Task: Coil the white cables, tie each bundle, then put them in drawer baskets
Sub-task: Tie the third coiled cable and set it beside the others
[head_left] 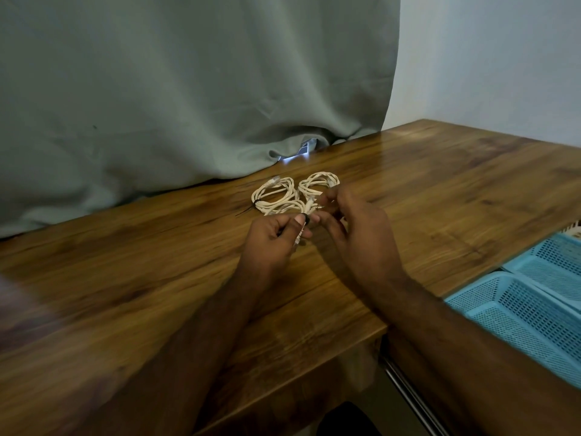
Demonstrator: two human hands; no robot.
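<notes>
Curtain [157, 89] blocks behind coils [276, 193]; tabletop [440, 190] free rightward.

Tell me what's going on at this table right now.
A person is bundling white cables on a wooden table. The left hand pinches a coil with a black tie at its thumb, and the right hand works at the same coil. Two more coils lie behind: one already carries a black tie, the other sits beside it. Blue drawer baskets wait at right.
</notes>
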